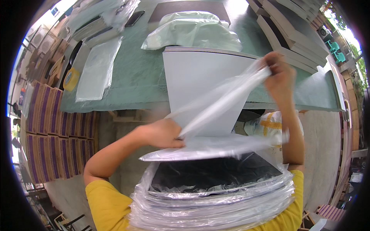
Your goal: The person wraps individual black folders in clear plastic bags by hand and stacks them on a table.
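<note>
Mid-frame | left grip (163,133), right grip (279,79): both clamped on clear plastic film (225,99), crossing white board stack (204,73) | advise: even tension, corners unsnagged.

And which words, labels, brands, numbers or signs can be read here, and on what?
Brown boxes: printing on their sides, too small to read reliably.
Plastic bag in both hands: blurred, no lettering visible.
Pale boards: none visible.
Nothing else reads clearly.
</note>
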`<state>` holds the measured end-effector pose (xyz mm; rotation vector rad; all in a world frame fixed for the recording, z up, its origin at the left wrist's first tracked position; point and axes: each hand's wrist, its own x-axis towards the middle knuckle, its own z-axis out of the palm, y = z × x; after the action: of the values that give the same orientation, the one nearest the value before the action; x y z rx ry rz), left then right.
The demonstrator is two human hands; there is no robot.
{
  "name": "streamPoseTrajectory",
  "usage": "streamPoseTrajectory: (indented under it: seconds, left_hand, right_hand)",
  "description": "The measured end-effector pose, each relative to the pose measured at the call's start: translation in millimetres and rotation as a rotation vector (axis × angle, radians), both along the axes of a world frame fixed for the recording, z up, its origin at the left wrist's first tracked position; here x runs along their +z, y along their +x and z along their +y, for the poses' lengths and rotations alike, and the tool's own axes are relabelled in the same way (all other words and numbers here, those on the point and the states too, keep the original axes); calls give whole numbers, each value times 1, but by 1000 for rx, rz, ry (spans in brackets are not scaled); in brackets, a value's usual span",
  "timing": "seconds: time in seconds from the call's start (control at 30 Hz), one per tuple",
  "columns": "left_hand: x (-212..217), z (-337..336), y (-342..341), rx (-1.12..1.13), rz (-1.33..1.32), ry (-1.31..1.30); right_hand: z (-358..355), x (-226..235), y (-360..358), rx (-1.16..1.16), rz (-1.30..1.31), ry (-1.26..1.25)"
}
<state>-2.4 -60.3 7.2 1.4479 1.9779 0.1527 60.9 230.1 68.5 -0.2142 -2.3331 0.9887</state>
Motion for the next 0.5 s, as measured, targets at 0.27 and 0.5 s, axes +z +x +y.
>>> streamPoseTrajectory:
  seconds: [0.27, 0.5]
  left_hand:
    - [22, -16, -81, 875, 712, 939]
    - [44, 16, -59, 514, 752, 867]
  right_hand:
    - [-13, -41, 12, 10, 77, 353]
    - [38, -27, 35, -22, 13, 175]
